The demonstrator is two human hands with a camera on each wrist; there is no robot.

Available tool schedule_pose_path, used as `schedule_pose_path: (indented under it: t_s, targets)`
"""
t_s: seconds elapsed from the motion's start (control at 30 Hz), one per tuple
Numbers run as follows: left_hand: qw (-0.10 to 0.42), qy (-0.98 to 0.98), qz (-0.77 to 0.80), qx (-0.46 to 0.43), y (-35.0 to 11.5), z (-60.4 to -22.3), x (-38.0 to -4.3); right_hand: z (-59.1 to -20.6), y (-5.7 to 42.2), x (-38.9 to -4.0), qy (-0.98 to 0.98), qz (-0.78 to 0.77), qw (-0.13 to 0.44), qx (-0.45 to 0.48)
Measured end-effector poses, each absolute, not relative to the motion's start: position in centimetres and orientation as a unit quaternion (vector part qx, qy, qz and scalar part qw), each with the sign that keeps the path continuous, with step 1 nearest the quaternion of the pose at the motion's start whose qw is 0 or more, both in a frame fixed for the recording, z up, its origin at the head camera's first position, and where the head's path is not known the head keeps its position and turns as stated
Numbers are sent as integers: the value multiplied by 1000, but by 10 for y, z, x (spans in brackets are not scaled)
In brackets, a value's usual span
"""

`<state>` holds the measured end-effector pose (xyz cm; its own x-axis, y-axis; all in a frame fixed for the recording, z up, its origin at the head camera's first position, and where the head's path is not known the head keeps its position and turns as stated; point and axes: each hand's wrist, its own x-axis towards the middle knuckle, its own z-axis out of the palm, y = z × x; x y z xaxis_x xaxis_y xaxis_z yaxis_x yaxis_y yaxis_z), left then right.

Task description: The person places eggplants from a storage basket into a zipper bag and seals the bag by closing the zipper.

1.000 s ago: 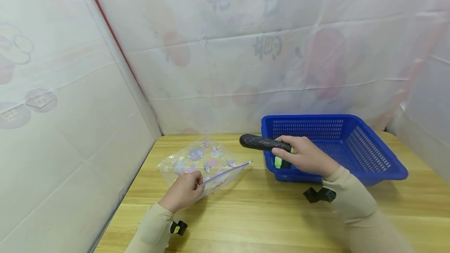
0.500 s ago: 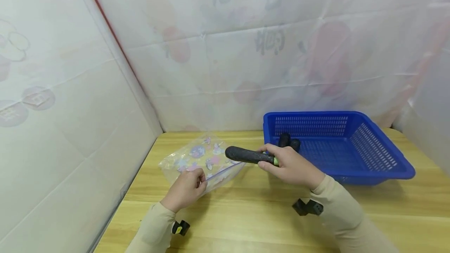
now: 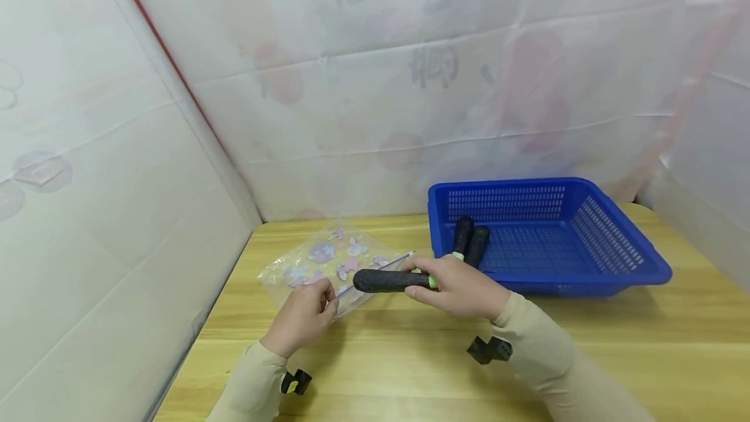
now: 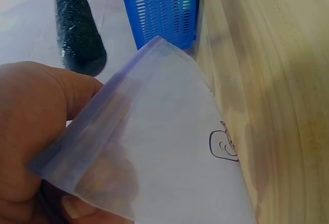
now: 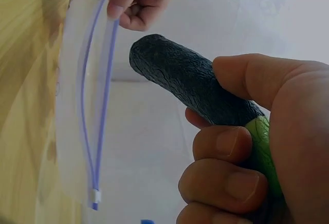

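Head view: right hand (image 3: 454,284) curled round a dark vegetable (image 3: 389,281) (green at one end), its tip near the edge of a clear printed bag (image 3: 321,253), which the left hand (image 3: 301,315) pinches; blue basket (image 3: 615,236) at right.

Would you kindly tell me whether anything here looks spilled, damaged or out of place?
Nothing stands out. The right hand holds a dark vegetable near the bag, whose edge the left hand pinches; two similar ones are in the upright basket. I see no spill or damage.
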<state>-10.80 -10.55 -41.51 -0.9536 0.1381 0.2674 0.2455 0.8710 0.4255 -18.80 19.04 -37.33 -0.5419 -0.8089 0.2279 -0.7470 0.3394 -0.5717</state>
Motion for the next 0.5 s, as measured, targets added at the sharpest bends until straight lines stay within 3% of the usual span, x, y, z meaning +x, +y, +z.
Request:
schedule_pose_path:
  t_s: [0.5]
  targets:
    - [127, -956, -232, -128, -98, -405, -103, -385, 183, -189, 823, -297, 72, -480]
